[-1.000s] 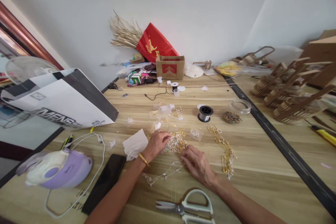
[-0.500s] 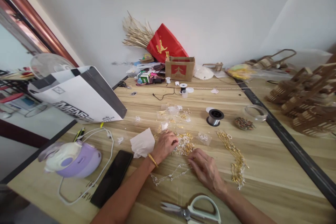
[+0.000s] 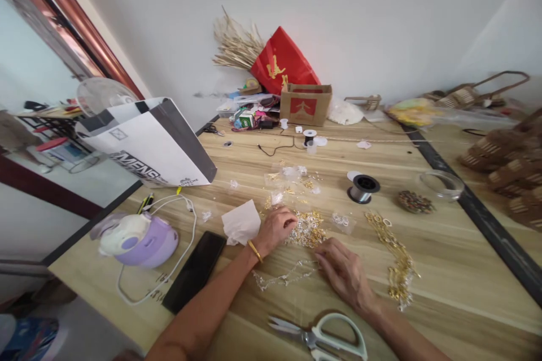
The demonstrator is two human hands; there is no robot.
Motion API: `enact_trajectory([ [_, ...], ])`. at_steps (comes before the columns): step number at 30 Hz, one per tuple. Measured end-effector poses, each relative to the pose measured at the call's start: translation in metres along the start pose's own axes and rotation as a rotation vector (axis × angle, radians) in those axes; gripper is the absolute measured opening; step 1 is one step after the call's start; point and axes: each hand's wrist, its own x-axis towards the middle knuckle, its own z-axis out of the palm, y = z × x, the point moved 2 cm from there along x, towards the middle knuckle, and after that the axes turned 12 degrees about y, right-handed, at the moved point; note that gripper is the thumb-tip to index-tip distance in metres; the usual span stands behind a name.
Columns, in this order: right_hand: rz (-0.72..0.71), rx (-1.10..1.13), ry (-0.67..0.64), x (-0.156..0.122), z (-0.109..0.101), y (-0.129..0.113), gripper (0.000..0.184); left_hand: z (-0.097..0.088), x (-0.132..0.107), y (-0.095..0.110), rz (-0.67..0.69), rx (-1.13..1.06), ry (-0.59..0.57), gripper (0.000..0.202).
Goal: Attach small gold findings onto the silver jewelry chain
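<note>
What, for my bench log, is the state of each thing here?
left hand: fingers curled in the gold findings pile
right hand: palm down by the silver chain
scissors: lying flat
phone: screen dark
brown box: top open
white bag: lying on its side
wire spool: standing on end

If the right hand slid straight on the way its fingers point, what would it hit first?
Probably the pile of small gold and silver pieces, just ahead of the right hand, though the silver chain lies close beside that line.
</note>
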Motion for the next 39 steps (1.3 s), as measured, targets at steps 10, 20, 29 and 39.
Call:
enact_trajectory([
  [10,0.004,-0.027,-0.041,0.0013,-0.0015,0.0021,0.011,0.0011,0.0016,-0.0036,0.038,0.02,-0.04,0.016],
  [20,0.015,-0.044,-0.032,0.0021,-0.002,-0.0006,0.011,0.0009,0.0019,-0.0026,0.06,-0.019,-0.039,0.012],
  [29,0.0,-0.03,-0.022,0.0021,-0.0024,0.0004,0.01,-0.0022,0.004,-0.0008,0.095,0.014,-0.023,0.012],
  [39,0.007,-0.029,-0.035,0.0016,-0.0018,0.001,0.01,0.0029,0.0099,-0.003,0.062,0.001,0.015,0.013],
])
